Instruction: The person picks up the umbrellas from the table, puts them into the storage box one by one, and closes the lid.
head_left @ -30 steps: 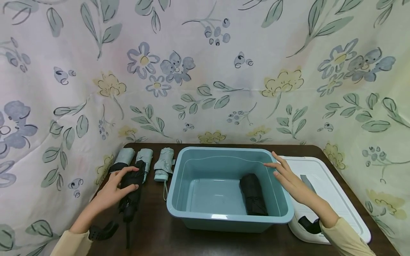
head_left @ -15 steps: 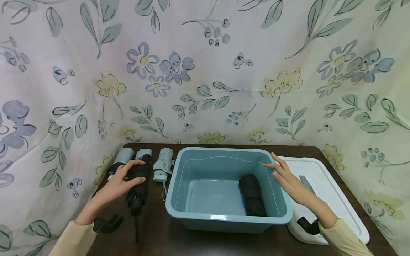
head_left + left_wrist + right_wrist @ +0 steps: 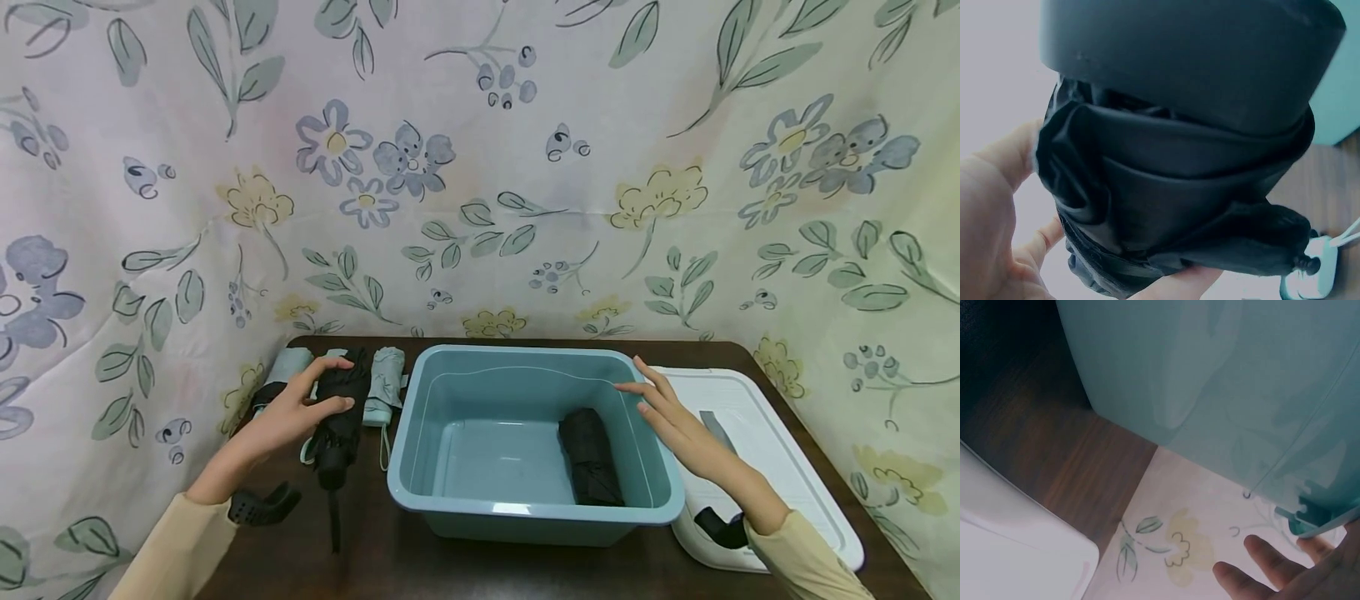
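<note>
My left hand (image 3: 281,421) grips a black folded umbrella (image 3: 343,408) by its wrapped fabric, thumb and fingers round it, with its strap hanging down. In the left wrist view the umbrella's dark end (image 3: 1191,62) and bunched cloth fill most of the picture. My right hand (image 3: 686,429) rests with spread, fairly straight fingers at the right rim of a blue plastic bin (image 3: 517,508). The right wrist view shows its fingers (image 3: 1272,565) by the bin's outer wall. Inside the bin, toward the right, lies a black rolled bundle (image 3: 590,458).
Left of the bin lie pale blue folded umbrellas: one (image 3: 386,379) beside the held umbrella, another (image 3: 291,365) behind my left hand, a third mostly hidden. A white lid (image 3: 795,475) lies under my right forearm on the dark wooden table (image 3: 397,575). Floral cloth (image 3: 480,167) hangs behind.
My left hand has carried the black umbrella to the right and slightly up, in front of the middle pale umbrella. My right hand stays at the bin's rim.
</note>
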A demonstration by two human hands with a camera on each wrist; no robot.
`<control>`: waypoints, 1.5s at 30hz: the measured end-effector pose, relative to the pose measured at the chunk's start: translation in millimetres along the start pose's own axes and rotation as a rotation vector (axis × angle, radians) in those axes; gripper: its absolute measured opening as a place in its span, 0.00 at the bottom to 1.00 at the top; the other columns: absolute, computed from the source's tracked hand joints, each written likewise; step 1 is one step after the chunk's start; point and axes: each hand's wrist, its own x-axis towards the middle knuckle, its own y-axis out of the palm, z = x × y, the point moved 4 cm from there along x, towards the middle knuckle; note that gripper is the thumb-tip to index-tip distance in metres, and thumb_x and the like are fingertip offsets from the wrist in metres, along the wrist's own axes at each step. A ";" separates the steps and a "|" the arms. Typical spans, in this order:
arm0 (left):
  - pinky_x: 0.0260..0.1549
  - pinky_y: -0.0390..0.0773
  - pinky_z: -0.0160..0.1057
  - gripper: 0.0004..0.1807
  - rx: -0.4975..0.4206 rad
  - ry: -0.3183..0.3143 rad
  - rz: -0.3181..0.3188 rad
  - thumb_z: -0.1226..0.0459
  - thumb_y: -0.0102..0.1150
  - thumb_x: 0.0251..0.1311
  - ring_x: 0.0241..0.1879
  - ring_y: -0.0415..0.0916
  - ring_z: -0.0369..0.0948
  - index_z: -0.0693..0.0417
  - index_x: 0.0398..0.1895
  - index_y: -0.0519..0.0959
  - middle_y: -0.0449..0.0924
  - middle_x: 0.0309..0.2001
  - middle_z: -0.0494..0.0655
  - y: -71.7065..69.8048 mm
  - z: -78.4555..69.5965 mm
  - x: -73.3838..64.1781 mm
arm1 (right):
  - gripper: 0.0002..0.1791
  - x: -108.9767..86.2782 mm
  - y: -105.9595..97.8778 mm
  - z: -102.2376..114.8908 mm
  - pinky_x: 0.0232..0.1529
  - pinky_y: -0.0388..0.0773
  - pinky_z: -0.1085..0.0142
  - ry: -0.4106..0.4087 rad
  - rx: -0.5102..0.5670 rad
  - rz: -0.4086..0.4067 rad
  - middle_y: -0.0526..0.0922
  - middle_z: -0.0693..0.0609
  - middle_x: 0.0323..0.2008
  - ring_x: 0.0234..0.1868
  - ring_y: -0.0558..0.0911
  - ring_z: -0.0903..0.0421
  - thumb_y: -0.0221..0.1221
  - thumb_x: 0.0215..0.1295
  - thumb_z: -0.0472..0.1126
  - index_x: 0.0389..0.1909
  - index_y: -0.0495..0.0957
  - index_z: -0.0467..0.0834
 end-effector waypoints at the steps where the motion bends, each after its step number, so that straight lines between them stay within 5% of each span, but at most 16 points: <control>1: 0.25 0.68 0.43 0.27 -0.023 -0.003 0.013 0.54 0.54 0.63 0.31 0.63 0.47 0.44 0.63 0.58 0.52 0.62 0.61 0.5 -1.4 1.3 | 0.20 0.0 0.0 -0.3 0.50 0.51 0.27 0.001 0.001 0.001 0.37 0.48 0.73 0.70 0.42 0.37 0.40 0.74 0.40 0.64 0.64 0.47; 4: 0.19 0.68 0.42 0.28 -0.088 -0.018 0.052 0.54 0.54 0.63 0.20 0.60 0.42 0.43 0.63 0.57 0.52 0.63 0.60 1.4 -6.1 5.9 | 0.20 -0.1 0.3 -1.4 0.50 0.51 0.27 -0.001 -0.007 -0.001 0.37 0.46 0.73 0.70 0.42 0.36 0.40 0.73 0.40 0.63 0.64 0.47; 9: 0.30 0.74 0.45 0.29 -0.093 -0.024 0.079 0.52 0.54 0.63 0.43 0.70 0.53 0.41 0.64 0.56 0.44 0.69 0.57 1.5 -15.8 13.2 | 0.20 -1.2 0.7 -2.0 0.49 0.52 0.26 0.005 -0.017 -0.009 0.39 0.45 0.73 0.70 0.44 0.35 0.40 0.73 0.40 0.63 0.65 0.47; 12: 0.35 0.76 0.48 0.30 -0.095 -0.045 0.095 0.50 0.53 0.63 0.57 0.62 0.59 0.40 0.65 0.55 0.38 0.71 0.57 2.8 -20.8 18.3 | 0.20 -1.3 0.9 -2.3 0.49 0.52 0.26 0.009 -0.017 -0.013 0.39 0.45 0.73 0.70 0.44 0.36 0.41 0.73 0.40 0.63 0.65 0.48; 18: 0.36 0.74 0.49 0.31 -0.150 -0.063 0.137 0.49 0.52 0.63 0.62 0.53 0.60 0.39 0.66 0.54 0.35 0.72 0.54 7.1 -30.8 27.8 | 0.20 -1.5 1.4 -2.5 0.49 0.52 0.26 0.006 -0.019 -0.014 0.38 0.46 0.73 0.70 0.44 0.35 0.40 0.73 0.40 0.63 0.65 0.47; 22: 0.26 0.69 0.41 0.30 -0.172 -0.040 0.162 0.51 0.52 0.64 0.45 0.62 0.55 0.40 0.65 0.55 0.38 0.71 0.53 11.3 -38.3 32.9 | 0.20 -1.5 0.8 -1.9 0.49 0.52 0.27 0.005 -0.022 -0.015 0.38 0.47 0.73 0.70 0.44 0.36 0.41 0.73 0.40 0.64 0.65 0.48; 25: 0.19 0.65 0.38 0.29 -0.173 -0.021 0.170 0.52 0.53 0.64 0.27 0.60 0.48 0.40 0.65 0.56 0.43 0.69 0.55 14.4 -43.3 36.4 | 0.20 -1.4 0.6 -1.1 0.49 0.52 0.27 0.002 -0.025 -0.012 0.38 0.47 0.73 0.70 0.44 0.36 0.40 0.73 0.41 0.64 0.64 0.48; 30: 0.17 0.64 0.36 0.28 -0.196 -0.005 0.187 0.53 0.53 0.64 0.20 0.55 0.41 0.40 0.65 0.56 0.50 0.66 0.54 18.9 -51.4 41.7 | 0.20 -1.6 0.5 0.5 0.49 0.52 0.27 -0.010 -0.021 -0.011 0.38 0.47 0.73 0.70 0.44 0.35 0.40 0.73 0.40 0.64 0.64 0.48; 35: 0.27 0.69 0.40 0.29 -0.175 -0.017 0.207 0.49 0.53 0.63 0.38 0.65 0.48 0.37 0.65 0.56 0.41 0.70 0.51 24.3 -60.9 47.0 | 0.20 -1.7 -0.4 1.8 0.50 0.52 0.27 -0.001 -0.012 -0.014 0.38 0.47 0.73 0.70 0.44 0.36 0.41 0.73 0.38 0.64 0.65 0.48; 45: 0.38 0.74 0.50 0.28 -0.124 0.001 0.287 0.50 0.55 0.62 0.62 0.57 0.56 0.31 0.63 0.58 0.38 0.71 0.47 42.3 -78.1 56.7 | 0.20 -0.8 0.7 0.4 0.50 0.52 0.27 0.009 -0.021 -0.010 0.38 0.44 0.73 0.70 0.44 0.35 0.40 0.73 0.40 0.64 0.64 0.47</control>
